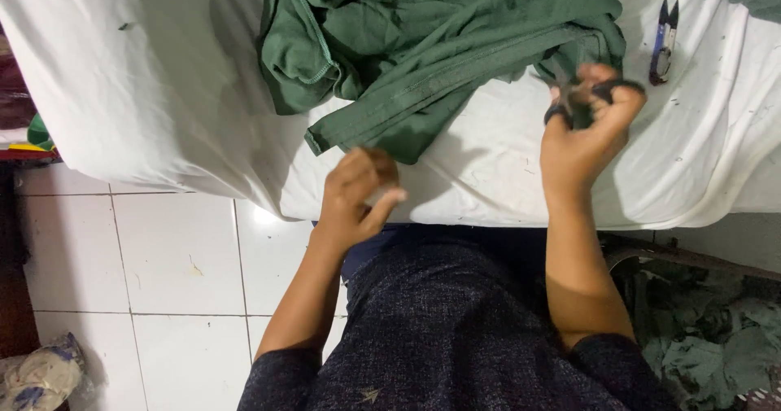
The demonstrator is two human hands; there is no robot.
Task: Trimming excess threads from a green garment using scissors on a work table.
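White cloth (163, 94) covers the work table, and its edge hangs down over a floor of pale tiles (179, 264). On this cloth lies a crumpled green garment (423, 37), with one folded strip of it reaching toward the front edge of the table. The left hand (358, 195) is just in front of the lower end of this strip, with the fingers curled together and the thumb pressed against them; it looks blurred, so I cannot tell if it pinches something small. The right hand (582, 130) is raised at the right end of the garment, and its fingers are closed through the dark handles of a pair of scissors (582, 94), which touch the green fabric there. A small blue thread snip (665, 41) lies on the cloth, near the right hand but apart from it. More green fabric pieces (708, 338) lie in a heap on the floor at the right, under the table. A crumpled bag (41, 374) is at the lower left corner.
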